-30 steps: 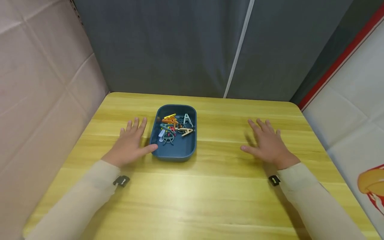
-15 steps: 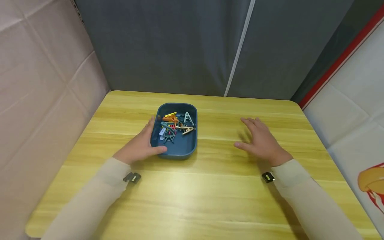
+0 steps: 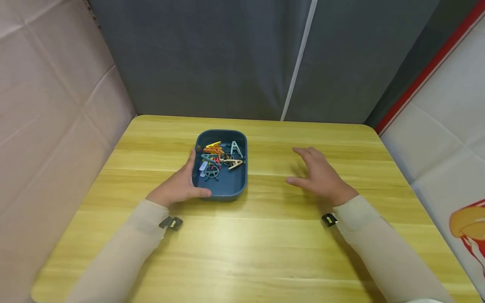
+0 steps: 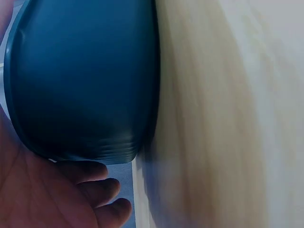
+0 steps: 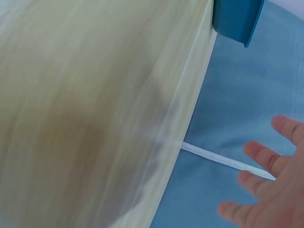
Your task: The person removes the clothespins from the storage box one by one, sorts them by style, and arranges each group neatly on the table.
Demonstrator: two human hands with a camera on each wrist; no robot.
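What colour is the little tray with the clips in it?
Dark blue tray, clearest in the head view.

— Surface?
— Yellow-green wood grain, rounded far corners, set against a grey cloth backdrop.

— What lies on it?
— One dark blue tray, rounded corners, left of centre toward the far edge. Holds a tangle of small coloured clips.

— Anything else touching the wood?
— The left hand rests at the tray's near-left corner, against its wall. Right hand is well apart to the right, fingers spread; whether it touches the surface, cannot tell. Both forearms in pale sleeves lie over the near half.
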